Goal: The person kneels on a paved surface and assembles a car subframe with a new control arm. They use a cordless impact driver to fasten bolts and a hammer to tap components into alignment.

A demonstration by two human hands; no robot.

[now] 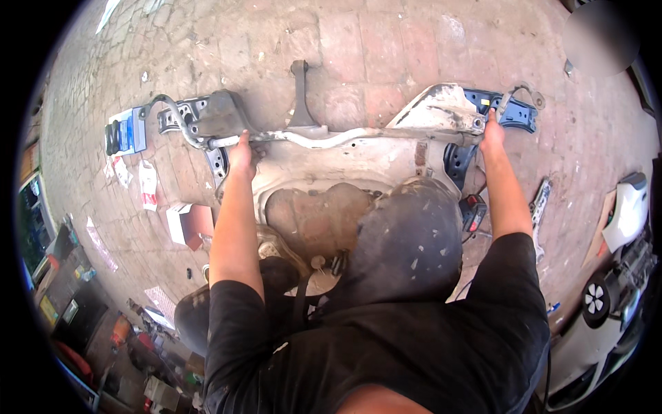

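A large, worn, pale car subframe [310, 159] lies on the paving in front of me. Along its far side runs a bent, silvery anti-roll bar [331, 143], its ends curving outward left and right. My left hand [243, 157] is closed around the bar near its left bend. My right hand [492, 134] grips the bar's right part beside the subframe's corner; some of its fingers are hidden. Dark control arms [460, 162] sit at the subframe's corners, a bluish one [518, 114] just beyond my right hand. A dark bracket arm [301, 96] sticks up from the middle.
Left of the subframe are a blue-and-white box [127, 131], an open white carton [185, 224] and scraps of packaging [148, 185]. A black-and-red power tool [473, 212] lies by my right knee. Farther right are a long metal arm [541, 203] and a parked light-coloured car [586, 345].
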